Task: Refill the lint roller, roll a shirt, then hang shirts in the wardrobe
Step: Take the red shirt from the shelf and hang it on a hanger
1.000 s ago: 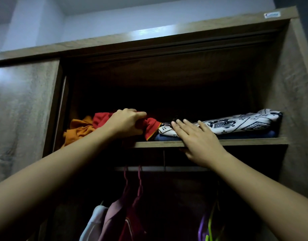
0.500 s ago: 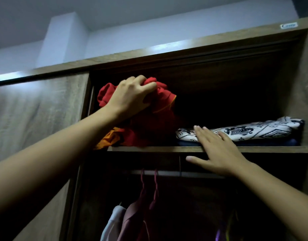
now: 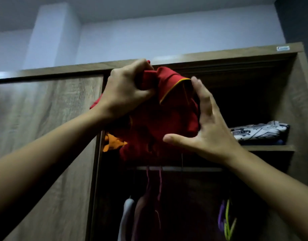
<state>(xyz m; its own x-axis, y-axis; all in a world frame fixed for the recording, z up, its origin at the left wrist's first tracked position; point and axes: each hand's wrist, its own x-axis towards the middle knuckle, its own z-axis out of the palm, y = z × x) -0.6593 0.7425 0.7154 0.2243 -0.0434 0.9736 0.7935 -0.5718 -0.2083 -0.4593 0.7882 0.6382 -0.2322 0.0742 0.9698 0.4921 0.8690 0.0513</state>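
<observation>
A red shirt (image 3: 169, 122) with a yellow-edged collar hangs bunched in front of the open wardrobe (image 3: 299, 105), above the shelf edge. My left hand (image 3: 127, 91) grips its top by the collar. My right hand (image 3: 203, 129) is spread beside the shirt's right side, fingers straight and touching the fabric, thumb pointing left below it. An orange garment (image 3: 113, 141) peeks out on the shelf behind the red shirt.
A folded white patterned shirt (image 3: 259, 130) lies on a blue one on the wooden shelf (image 3: 271, 147). Below, a rail (image 3: 193, 169) carries pink hangers (image 3: 154, 185) with pale garments (image 3: 130, 220) and purple and green hangers (image 3: 226, 220). A closed wardrobe door (image 3: 45, 136) stands left.
My left hand has lifted the red shirt up off the shelf and toward me. My right hand has left the shelf edge and risen to the shirt's right side.
</observation>
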